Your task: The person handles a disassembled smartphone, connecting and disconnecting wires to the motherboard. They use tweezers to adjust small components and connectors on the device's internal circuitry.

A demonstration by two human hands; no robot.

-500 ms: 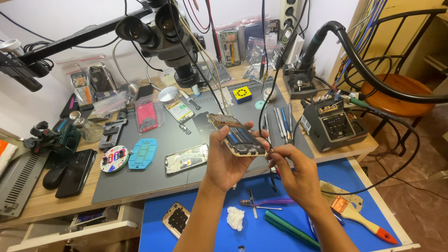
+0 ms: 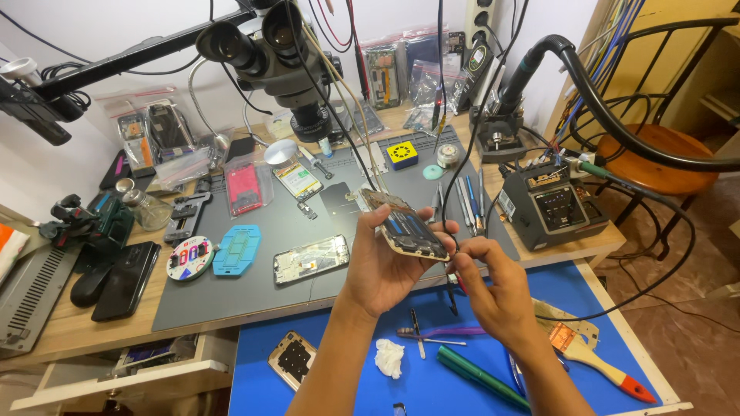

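My left hand point(image 2: 383, 266) holds an opened phone point(image 2: 405, 226) with a gold frame, its exposed insides facing up, above the front edge of the grey work mat point(image 2: 254, 296). My right hand point(image 2: 497, 289) is just right of the phone, fingers pinched together near its lower right corner; a thin dark cable runs by the fingertips, and I cannot tell whether they grip a small part.
A microscope point(image 2: 285, 54) hangs over the mat. On the mat lie a phone frame point(image 2: 311, 259), a blue jig point(image 2: 237, 249) and a red phone point(image 2: 241, 189). A soldering station point(image 2: 551, 204) stands right. The blue table point(image 2: 354, 393) holds a brush point(image 2: 590, 356), tweezers, a green tool and a phone back point(image 2: 292, 359).
The phone and both hands sit slightly lower and more to the right in view; my right hand has come closer to the phone's lower corner.
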